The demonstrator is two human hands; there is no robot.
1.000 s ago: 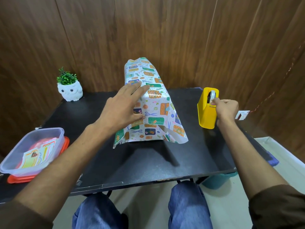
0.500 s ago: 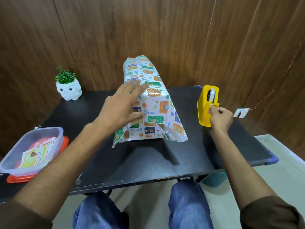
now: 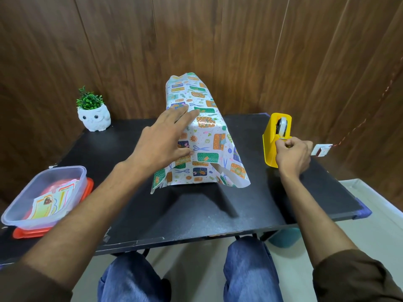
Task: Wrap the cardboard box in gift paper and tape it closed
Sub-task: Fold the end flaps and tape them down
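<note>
Box sitting mid-table under gift paper | left hand lying flat and spread, pinning the overlap | right hand pinching the tape end at the yellow dispenser | progress: paper's around, guessing nothing's taped yet, near end flaps hanging loose

White gift paper — orange, green motifs, yellow tape dispenser, seemingly black table
</note>
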